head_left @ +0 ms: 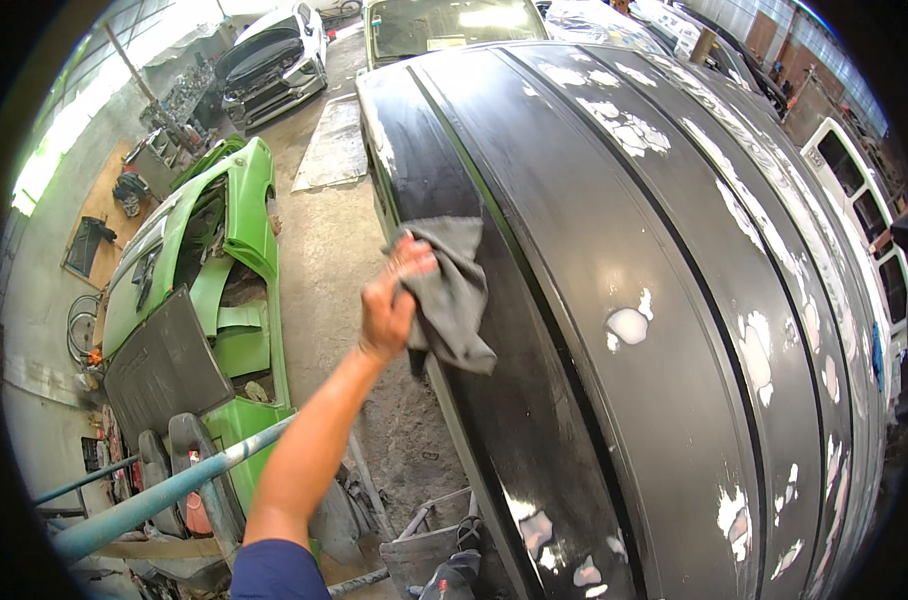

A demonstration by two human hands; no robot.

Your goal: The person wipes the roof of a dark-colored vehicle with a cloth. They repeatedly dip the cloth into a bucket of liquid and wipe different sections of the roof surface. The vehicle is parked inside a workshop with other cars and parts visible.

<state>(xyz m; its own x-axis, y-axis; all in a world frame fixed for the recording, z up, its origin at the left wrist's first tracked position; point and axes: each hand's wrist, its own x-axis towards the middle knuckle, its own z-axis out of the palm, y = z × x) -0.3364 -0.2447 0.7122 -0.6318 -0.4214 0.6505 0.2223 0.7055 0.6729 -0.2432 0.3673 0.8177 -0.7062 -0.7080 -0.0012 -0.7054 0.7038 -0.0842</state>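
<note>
My left hand (392,298) is closed on a grey cloth (452,290). The cloth lies bunched and partly spread on the near left edge of a vehicle's dark, ribbed roof (574,240), with its lower part hanging toward the side. My left arm reaches in from the lower edge, in a dark blue sleeve. White and pale pink patches (629,325) mark the roof, many along its right side and some near the bottom. Around the cloth the roof strip looks dark and slightly shiny. My right hand is out of the picture.
A teal metal pipe (174,490) crosses the lower left, close to my arm. Beyond it stands a stripped green car body (244,345) with a dark panel (169,355) leaning on it. A silver car (274,65) and another vehicle's windshield (454,25) are farther back.
</note>
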